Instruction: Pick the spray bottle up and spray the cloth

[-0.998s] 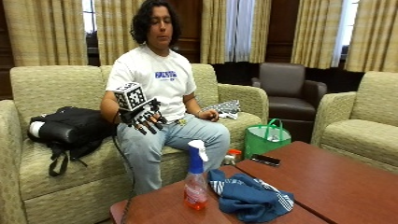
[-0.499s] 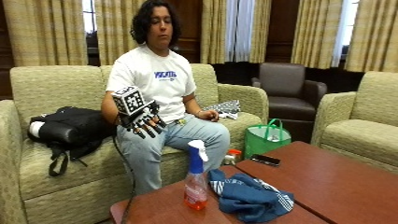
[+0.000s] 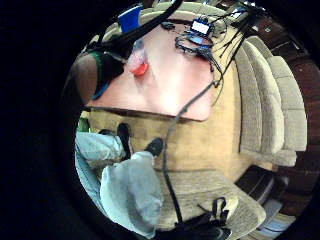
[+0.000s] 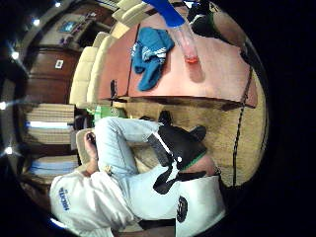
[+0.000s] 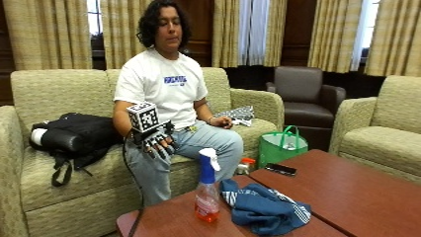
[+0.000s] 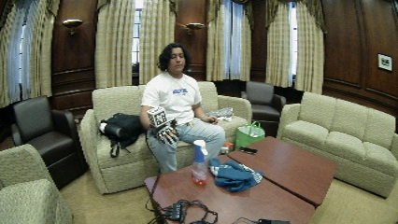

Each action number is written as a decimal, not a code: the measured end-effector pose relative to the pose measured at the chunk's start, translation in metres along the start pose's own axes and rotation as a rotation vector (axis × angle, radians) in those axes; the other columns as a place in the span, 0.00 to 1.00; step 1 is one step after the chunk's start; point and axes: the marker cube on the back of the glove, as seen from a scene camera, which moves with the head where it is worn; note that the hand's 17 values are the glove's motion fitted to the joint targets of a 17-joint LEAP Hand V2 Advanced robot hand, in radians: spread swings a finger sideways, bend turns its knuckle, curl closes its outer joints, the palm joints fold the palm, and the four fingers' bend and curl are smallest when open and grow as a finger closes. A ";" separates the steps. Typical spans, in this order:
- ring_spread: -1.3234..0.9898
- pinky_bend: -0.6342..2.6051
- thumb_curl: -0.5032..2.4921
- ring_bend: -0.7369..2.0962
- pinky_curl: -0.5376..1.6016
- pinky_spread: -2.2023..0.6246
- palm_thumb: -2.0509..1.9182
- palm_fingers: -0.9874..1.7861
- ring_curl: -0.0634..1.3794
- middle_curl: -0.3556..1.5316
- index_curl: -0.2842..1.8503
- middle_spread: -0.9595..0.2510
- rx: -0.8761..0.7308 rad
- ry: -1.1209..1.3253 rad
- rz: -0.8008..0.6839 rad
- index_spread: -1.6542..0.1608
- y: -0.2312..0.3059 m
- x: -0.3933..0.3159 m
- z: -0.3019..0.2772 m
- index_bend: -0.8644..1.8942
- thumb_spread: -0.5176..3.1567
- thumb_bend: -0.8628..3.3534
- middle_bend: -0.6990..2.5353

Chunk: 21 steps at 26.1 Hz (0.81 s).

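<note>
- On the near corner of the wooden bench (image 5: pixel 368 197), a spray bottle (image 5: pixel 207 190) is standing upright, with a blue trigger head and a little orange liquid at its bottom.
- Just beside the bottle, a crumpled blue cloth (image 5: pixel 263 210) with white stripes is lying on the same bench, apart from the bottle or barely touching it; which one cannot be told.
- Behind the bench, a person is sitting on a beige sofa (image 5: pixel 59 168), and the gloved right hand (image 5: pixel 156 142) is hanging in the air over the knee, well apart from the bottle.
- That hand is gripping nothing, its fingers (image 5: pixel 161 148) pointing downward and loosely spread.
- Beside the person, a black bag (image 5: pixel 75 138) is resting on the sofa seat.
- Farther along the bench, a dark phone (image 5: pixel 281 169) is lying flat, and a green bag (image 5: pixel 281 146) is standing on the floor behind it.
- From the palm views, the bottle (image 4: pixel 182 34) and the cloth (image 4: pixel 150 54) are showing on the bench top beyond the person's knees.
</note>
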 end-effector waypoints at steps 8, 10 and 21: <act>0.51 0.29 0.25 0.42 0.39 0.83 0.66 0.61 0.25 0.34 0.25 0.68 0.107 -0.104 0.144 0.68 -0.009 -0.007 0.023 0.36 0.42 0.21 0.28; 0.51 0.29 0.25 0.42 0.39 0.83 0.66 0.61 0.26 0.35 0.25 0.68 0.118 -0.113 0.186 0.68 -0.013 -0.008 0.025 0.36 0.42 0.21 0.28; 0.51 0.29 0.26 0.41 0.40 0.82 0.66 0.62 0.27 0.37 0.24 0.68 0.322 -0.193 0.308 0.69 -0.071 0.001 0.047 0.35 0.43 0.20 0.28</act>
